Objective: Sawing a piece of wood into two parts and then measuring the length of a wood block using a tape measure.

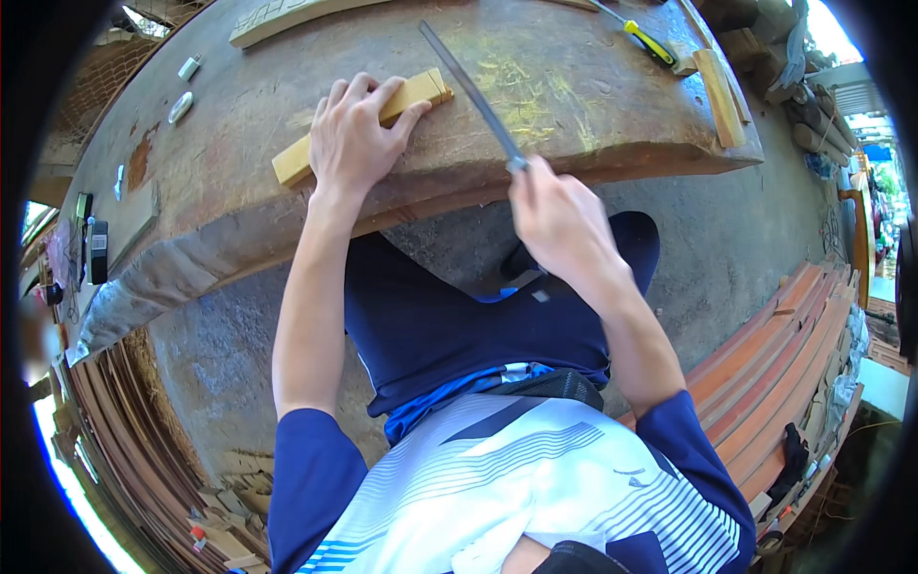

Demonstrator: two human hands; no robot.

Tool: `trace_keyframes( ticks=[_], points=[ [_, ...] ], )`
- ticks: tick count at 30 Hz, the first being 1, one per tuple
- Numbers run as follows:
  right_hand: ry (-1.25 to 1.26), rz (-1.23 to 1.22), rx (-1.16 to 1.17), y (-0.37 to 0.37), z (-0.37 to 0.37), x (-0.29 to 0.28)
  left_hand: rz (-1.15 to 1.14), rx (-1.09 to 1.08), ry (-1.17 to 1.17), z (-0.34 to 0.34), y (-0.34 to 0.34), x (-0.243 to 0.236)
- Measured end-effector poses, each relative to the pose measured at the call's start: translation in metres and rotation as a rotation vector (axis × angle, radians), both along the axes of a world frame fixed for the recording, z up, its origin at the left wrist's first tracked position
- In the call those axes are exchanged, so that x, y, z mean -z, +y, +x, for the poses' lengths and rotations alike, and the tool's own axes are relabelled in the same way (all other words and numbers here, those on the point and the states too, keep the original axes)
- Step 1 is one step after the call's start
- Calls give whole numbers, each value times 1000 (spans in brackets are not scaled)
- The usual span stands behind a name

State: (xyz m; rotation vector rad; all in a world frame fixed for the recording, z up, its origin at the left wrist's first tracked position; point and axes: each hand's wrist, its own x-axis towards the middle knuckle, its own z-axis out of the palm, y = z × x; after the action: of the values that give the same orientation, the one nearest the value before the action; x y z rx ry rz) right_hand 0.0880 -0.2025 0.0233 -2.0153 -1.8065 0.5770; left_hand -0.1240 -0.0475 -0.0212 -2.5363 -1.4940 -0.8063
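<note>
Plainly, the work centres on a pale yellow, squared wooden block (413, 99), lying aslant on the broad brown wooden table (574, 120) under the left hand (356, 139). That hand is clamped over the block's middle, fingers across the far side and thumb along the near side, leaving one end bare to its right and another to its lower left. Just right of the bare right end, a long, flat, grey metal tool (469, 79), file-like in shape, slants up and away from the right hand (561, 215), whose fingers are wrapped around its near end. Motion blurs that hand, and I can't fairly tell whether the tool touches the wood.

As for progress, the right end carries a thin line and small stepped cuts, so shaping there seems begun; its edges look rough, so some probably remains. The end left of the hand shows no cuts that I can make out.

Farther out, beyond the left hand, lies a long, pale wooden board (287, 21). Well beyond the right hand, toward its right, are a yellow-and-black-handled screwdriver (650, 44) and a short, yellowish wooden offcut (719, 99).
</note>
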Motion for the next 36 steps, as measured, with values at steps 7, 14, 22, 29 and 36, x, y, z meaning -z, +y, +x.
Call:
trace_keyframes(
  ticks=[7,14,22,29,36],
  points=[
    [-93,44,-17,67,-33,4,7,7,-36,6,-5,-3],
    [-135,-21,-50,69,-36,6,36,4,-35,3,-4,0],
    [-180,16,-31,77,-41,12,-34,94,-48,9,-22,-1],
    [-197,-17,7,61,-41,10,15,68,-58,9,-21,2],
    [-226,-1,-12,66,-42,12,41,80,-41,9,-19,6]
  ],
)
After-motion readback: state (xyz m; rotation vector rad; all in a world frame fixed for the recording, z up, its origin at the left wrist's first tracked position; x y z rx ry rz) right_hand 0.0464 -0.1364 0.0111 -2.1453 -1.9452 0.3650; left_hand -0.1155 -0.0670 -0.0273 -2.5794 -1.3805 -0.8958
